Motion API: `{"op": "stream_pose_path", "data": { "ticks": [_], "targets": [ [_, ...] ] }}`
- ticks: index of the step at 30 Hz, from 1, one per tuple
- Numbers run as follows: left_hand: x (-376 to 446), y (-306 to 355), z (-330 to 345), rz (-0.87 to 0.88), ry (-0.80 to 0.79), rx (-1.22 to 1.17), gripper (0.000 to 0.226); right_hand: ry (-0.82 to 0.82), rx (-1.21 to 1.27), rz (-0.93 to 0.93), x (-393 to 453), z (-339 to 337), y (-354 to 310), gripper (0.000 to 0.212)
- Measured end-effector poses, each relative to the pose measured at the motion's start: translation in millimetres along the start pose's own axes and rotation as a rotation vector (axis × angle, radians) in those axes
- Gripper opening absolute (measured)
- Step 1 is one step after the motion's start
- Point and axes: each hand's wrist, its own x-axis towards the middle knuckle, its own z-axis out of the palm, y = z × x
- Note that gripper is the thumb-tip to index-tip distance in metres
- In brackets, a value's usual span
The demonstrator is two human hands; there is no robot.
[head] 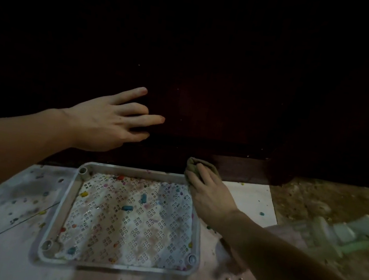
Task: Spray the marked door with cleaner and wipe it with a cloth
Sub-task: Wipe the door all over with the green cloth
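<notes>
Door (211,84): dark panel, upright, ahead.
Cloth (195,166): bunched under right hand (211,192), pressed at door's bottom edge.
Left hand (110,119): fingers spread, holding nothing.
Advice: firm, overlapping strokes along the edge.

Your left hand (107,120) and right hand (210,193) are both bare: no gloves, rings or nail polish that the dim light lets you make out. Your nails look short and plain. Your left arm (9,149) shows bare from the frame edge to the wrist, with no sleeve, watch or band on it. Your right arm (292,263) is bare too along all its visible length, its near part lost in shadow.
</notes>
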Motion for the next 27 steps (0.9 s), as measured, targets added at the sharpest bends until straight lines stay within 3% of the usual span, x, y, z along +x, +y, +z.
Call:
{"op": "stream_pose_path", "data": {
  "ticks": [6,10,20,27],
  "targets": [
    [0,1,-1,-0.002,-0.010,0.014,0.054,0.067,-0.022,-0.145,23,-3,-7,0.036],
    [4,1,0,0.000,-0.009,-0.001,0.054,0.021,-0.070,-0.201,34,-3,-3,0.038],
    [22,3,1,0.032,0.024,-0.006,0.054,-0.167,-0.112,0.116,-25,-3,26,0.053],
    [56,13,-1,0.055,0.095,0.011,0.058,-0.230,-0.192,-0.146,12,-16,12,0.050]
  ]
}}
